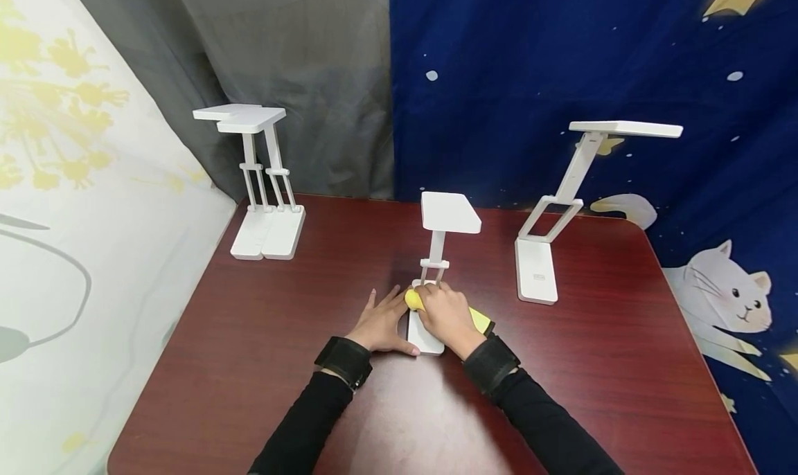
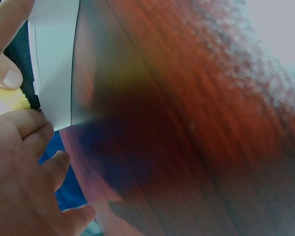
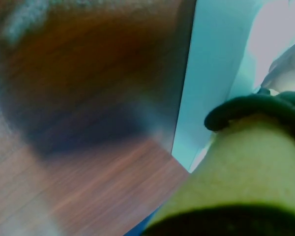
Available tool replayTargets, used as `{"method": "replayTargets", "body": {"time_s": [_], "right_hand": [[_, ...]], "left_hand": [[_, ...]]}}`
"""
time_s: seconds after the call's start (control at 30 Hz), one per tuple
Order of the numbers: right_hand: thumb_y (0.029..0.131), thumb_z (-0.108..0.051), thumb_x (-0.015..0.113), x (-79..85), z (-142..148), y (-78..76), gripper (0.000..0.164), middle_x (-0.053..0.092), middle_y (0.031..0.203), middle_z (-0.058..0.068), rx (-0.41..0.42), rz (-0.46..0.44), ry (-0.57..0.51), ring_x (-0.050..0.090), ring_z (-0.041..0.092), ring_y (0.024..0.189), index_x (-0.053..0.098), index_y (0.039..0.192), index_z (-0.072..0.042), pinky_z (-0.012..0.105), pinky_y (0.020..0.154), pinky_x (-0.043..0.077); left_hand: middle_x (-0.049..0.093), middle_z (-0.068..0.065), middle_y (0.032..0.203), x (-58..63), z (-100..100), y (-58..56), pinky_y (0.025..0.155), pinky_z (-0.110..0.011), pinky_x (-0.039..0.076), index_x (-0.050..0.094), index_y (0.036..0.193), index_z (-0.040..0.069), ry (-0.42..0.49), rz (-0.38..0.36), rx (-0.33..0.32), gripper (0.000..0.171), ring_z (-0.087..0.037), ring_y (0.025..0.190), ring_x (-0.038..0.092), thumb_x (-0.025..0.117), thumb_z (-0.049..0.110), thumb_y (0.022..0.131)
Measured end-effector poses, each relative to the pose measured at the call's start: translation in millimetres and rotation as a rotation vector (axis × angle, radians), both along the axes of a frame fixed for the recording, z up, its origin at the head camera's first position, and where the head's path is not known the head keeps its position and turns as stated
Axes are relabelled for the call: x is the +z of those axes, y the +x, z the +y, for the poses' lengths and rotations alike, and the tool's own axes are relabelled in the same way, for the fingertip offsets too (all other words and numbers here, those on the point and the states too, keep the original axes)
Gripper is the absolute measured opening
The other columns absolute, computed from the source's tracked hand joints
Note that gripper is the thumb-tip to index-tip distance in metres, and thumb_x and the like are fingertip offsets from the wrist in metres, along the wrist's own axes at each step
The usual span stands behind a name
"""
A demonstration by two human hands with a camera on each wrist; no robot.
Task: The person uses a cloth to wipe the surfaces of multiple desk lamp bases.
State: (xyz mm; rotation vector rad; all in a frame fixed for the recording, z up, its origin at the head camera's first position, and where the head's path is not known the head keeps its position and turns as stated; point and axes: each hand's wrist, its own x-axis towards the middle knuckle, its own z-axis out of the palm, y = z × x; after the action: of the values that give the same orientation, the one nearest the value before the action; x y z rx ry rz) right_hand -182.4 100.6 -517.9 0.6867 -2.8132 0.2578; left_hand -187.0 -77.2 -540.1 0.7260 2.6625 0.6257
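Note:
A white folding desk lamp (image 1: 450, 213) stands in the middle of the table, and its flat base (image 1: 425, 335) lies between both hands. My left hand (image 1: 382, 325) rests along the base's left side, fingers spread, thumb by the near end. In the left wrist view its fingertips touch the edge of the base (image 2: 53, 59). My right hand (image 1: 450, 317) grips a yellow cloth (image 1: 479, 320) with a dark edge and presses it on the base. Some of the cloth bulges out left of the knuckles. Close up, the cloth (image 3: 246, 167) looks blurred in the right wrist view.
Two white lamps (image 1: 268, 232) stand side by side at the back left. Another white lamp (image 1: 537, 271) stands at the back right. The reddish-brown table (image 1: 280, 364) meets a grey curtain (image 1: 312, 80) and a blue patterned curtain (image 1: 499, 80) behind.

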Motion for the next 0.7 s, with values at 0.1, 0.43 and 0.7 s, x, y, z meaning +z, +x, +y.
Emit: {"method": "replayTargets", "body": {"time_s": [0.1, 0.43, 0.7], "right_hand": [[0.082, -0.011, 0.080, 3.0, 0, -1.2, 0.029, 0.078, 0.103, 0.011, 0.026, -0.026, -0.004, 0.071, 0.031, 0.086, 0.075, 0.110, -0.005, 0.048, 0.058, 0.059], [0.081, -0.011, 0.082, 4.7, 0, 6.1, 0.030, 0.077, 0.099, 0.011, 0.092, -0.006, 0.049, 0.071, 0.034, 0.087, 0.075, 0.110, -0.005, 0.048, 0.059, 0.060], [0.081, -0.014, 0.082, 7.5, -2, 15.6, 0.027, 0.077, 0.097, 0.008, 0.122, 0.023, 0.116, 0.068, 0.030, 0.083, 0.078, 0.106, -0.006, 0.044, 0.057, 0.059]], "left_hand": [[0.039, -0.013, 0.168, 1.2, 0, 0.2, 0.125, -0.072, 0.014, 0.041, 0.161, 0.009, 0.006, -0.001, 0.001, 0.115, -0.035, 0.160, 0.029, 0.095, 0.051, 0.068], [0.036, -0.010, 0.170, 1.5, -1, 0.8, 0.127, -0.070, 0.012, 0.043, 0.160, 0.009, 0.008, -0.011, 0.003, 0.112, -0.034, 0.160, 0.028, 0.094, 0.049, 0.069], [0.035, -0.009, 0.170, -0.7, -1, 0.7, 0.128, -0.068, 0.012, 0.038, 0.162, 0.007, -0.022, 0.000, 0.009, 0.117, -0.031, 0.161, 0.027, 0.094, 0.051, 0.069]]}}
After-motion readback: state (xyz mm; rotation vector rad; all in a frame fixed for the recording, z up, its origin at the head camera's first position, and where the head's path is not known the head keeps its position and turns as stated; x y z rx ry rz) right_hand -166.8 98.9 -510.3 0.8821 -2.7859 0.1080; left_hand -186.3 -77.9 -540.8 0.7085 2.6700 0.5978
